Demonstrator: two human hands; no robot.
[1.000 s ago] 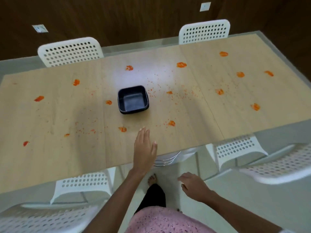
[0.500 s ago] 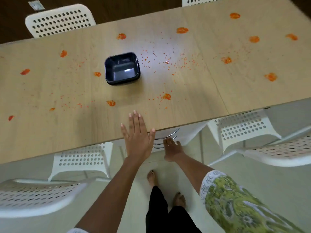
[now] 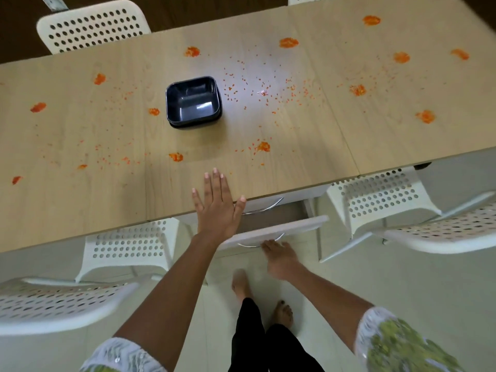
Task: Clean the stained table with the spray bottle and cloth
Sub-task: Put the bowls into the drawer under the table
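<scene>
Wooden table stained orange; left hand flat, fingers straight; right hand grips drawer handle.

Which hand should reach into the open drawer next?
Probably the right hand. It grips the handle of the drawer, which is pulled out under the table. The left hand lies flat on the table's edge, likely bracing. What the drawer holds cannot be seen.

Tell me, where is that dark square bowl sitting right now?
In the head view, the dark square bowl sits on the wooden table, left of centre, among orange stains, well beyond the left hand at the near edge.
</scene>
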